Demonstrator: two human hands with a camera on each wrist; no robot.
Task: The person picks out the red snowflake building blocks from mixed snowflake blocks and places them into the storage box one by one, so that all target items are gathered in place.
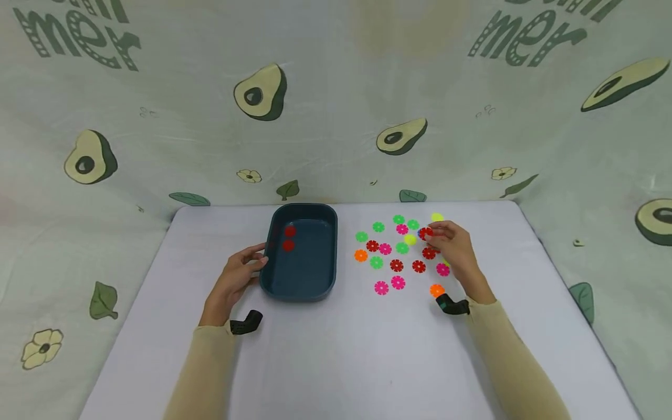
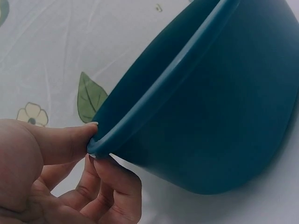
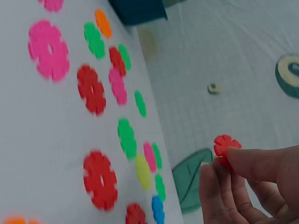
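Observation:
A dark teal plastic bin [image 1: 329,256] stands left of centre, with two red discs lying inside it. My left hand [image 1: 240,275] pinches its left rim; in the left wrist view the thumb lies over the rim [image 2: 154,95] and the fingers below it. Over the spread of pieces on the right, my right hand [image 1: 455,248] holds a red snowflake disc [image 3: 226,145] between thumb and fingers, lifted above the table. Red discs [image 1: 396,266] and a blue disc [image 3: 158,210] lie close to this hand.
Green [image 1: 376,262], pink [image 1: 381,287], yellow and orange [image 1: 360,255] notched discs lie scattered between the bin and my right hand. The white table [image 1: 336,361] ends at a patterned cloth [image 1: 325,116] behind. A dark camera mount sits at each wrist.

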